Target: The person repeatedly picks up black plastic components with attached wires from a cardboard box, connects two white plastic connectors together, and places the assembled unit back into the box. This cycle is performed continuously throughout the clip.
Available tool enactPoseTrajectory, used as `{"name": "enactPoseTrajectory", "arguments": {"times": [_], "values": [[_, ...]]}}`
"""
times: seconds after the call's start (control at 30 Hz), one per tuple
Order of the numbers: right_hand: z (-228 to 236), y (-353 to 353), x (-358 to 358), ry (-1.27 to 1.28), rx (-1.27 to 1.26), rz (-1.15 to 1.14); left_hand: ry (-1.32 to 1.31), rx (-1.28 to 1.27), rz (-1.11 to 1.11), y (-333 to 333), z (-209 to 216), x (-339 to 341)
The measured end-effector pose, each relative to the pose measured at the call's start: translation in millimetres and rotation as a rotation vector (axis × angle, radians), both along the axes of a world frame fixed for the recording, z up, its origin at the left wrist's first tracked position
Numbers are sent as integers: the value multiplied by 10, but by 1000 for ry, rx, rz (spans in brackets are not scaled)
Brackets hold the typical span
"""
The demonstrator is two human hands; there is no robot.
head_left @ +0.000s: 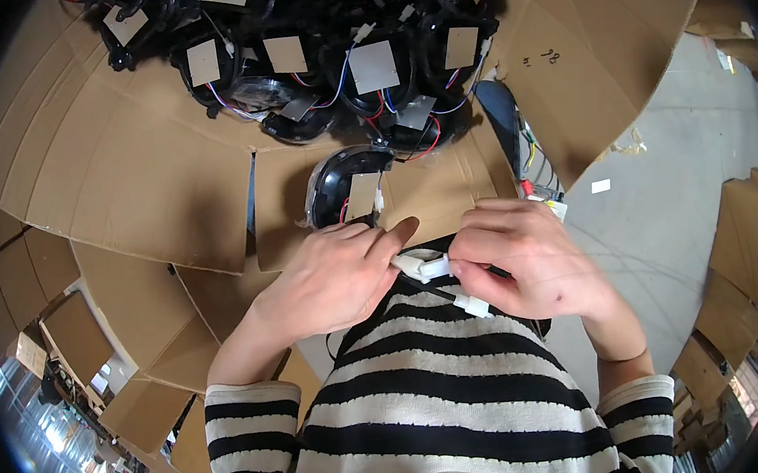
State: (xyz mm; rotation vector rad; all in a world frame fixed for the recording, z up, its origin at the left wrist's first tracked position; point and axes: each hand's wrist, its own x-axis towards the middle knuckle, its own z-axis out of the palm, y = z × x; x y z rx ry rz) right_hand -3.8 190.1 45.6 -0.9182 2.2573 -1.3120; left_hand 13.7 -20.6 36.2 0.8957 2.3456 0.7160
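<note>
Close to my body, my left hand (333, 272) is closed on a white wire connector (409, 266), pinched between thumb and fingers. My right hand (525, 255) grips a second white connector (436, 268), whose end meets the first one; whether they are locked together I cannot tell. Below them a third white connector (473, 307) hangs from a dark cable. Just beyond my left hand lies a black lamp-like unit (331, 185) with a clear curved cover, a plain square label and red wires. My left fingers partly hide its near end.
A large open cardboard box (150, 193) spreads ahead, with several similar black units (373, 66) heaped at its far side, their coloured wires loose. Right of the flap, a tester-like item with a red part (527, 187) sits above the grey floor (659, 239). Stacked cartons (730, 233) line the right.
</note>
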Motion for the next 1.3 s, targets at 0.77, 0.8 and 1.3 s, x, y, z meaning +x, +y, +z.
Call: {"name": "enactPoseTrajectory", "arguments": {"times": [0.77, 0.8, 1.3], "values": [[-193, -47, 132, 335, 116, -44, 21, 42, 69, -48, -152, 53], [-161, -47, 137, 329, 114, -38, -31, 19, 74, -42, -140, 55], [-100, -49, 33, 153, 130, 50, -165, 85, -85, -134, -190, -11]]}}
